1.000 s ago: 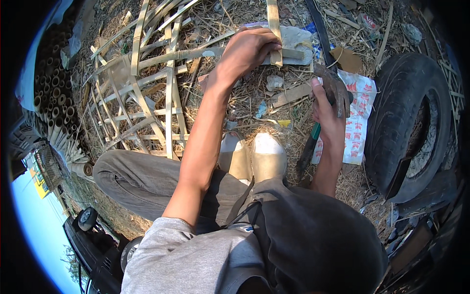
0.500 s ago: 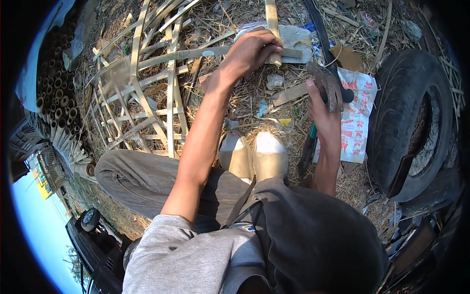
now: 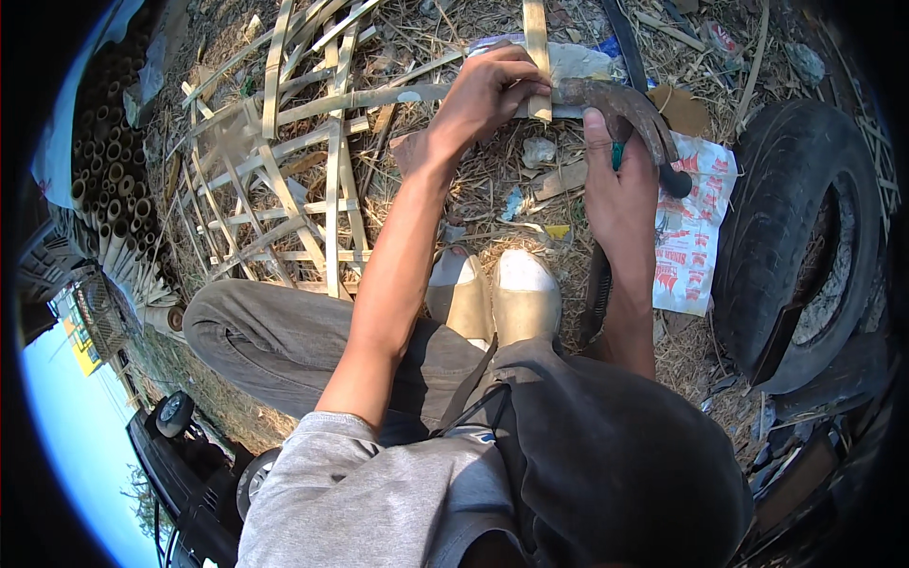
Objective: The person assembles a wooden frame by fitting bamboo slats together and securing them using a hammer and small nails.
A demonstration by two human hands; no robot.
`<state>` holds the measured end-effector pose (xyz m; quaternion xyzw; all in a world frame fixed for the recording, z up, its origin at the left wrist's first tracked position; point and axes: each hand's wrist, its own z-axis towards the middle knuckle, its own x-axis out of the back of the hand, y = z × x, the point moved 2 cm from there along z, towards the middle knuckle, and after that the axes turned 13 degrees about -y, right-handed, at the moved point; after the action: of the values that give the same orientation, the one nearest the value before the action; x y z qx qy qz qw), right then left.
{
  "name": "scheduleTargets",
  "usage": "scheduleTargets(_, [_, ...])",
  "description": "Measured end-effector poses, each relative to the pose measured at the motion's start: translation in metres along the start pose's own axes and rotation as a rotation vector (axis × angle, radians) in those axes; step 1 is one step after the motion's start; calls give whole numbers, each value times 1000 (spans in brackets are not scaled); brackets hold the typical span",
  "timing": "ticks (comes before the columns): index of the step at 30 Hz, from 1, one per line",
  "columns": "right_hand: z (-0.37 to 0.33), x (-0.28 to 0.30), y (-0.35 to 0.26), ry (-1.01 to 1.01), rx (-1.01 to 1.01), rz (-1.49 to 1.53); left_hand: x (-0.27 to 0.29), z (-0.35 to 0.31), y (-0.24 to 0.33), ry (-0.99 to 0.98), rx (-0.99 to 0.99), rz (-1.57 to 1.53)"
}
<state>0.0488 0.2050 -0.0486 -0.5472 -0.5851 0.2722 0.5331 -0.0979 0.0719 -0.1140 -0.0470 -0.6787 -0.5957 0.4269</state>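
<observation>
My left hand (image 3: 492, 90) is closed in a pinch over a pale bamboo strip (image 3: 535, 28), where it crosses a longer strip (image 3: 379, 97) running left. Whatever its fingertips hold is too small to make out. In my right hand (image 3: 620, 189) is a claw hammer (image 3: 620, 97), its head level with the left fingertips and right beside them. The hammer's dark grip trails down along my right wrist. Left of my left arm, a lattice of split bamboo strips (image 3: 331, 199) lies on the ground.
A worn tire (image 3: 776, 189) lies at right, beside a printed white-and-red sheet (image 3: 696, 246). A long black bar (image 3: 625, 43) lies beyond the hammer. My light shoes (image 3: 525, 303) stand below the work. Stacked bamboo poles (image 3: 114, 180) and a dark vehicle (image 3: 180, 473) are at far left.
My right hand has moved up and forward, bringing the hammer head from right of the crossing to beside my left fingertips. The left hand stays pinched at nearly the same spot.
</observation>
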Motion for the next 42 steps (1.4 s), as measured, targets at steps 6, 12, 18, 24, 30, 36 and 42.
scheduleTargets(6, [8, -7, 21, 96, 49, -63, 1, -1, -11, 81, 79, -154])
scheduleTargets(12, [10, -5, 38, 108, -5, -33, -1, 2, -13, 70, 65, -152])
scheduleTargets(18, [9, -6, 41, 65, -75, 26, 5, -1, -12, 63, 43, 39])
scheduleTargets(24, [7, -5, 43, 42, -127, 59, 3, 1, -15, 4, 49, 91])
scheduleTargets(30, [8, -2, 30, 26, -141, 33, 2, 3, -15, 9, -1, 87])
scheduleTargets(36, [12, -6, 11, 70, 1, -25, 0, 7, -17, 10, -107, 129])
scheduleTargets(42, [9, -7, 0, 97, 74, -73, 1, 4, -16, 4, -70, 111])
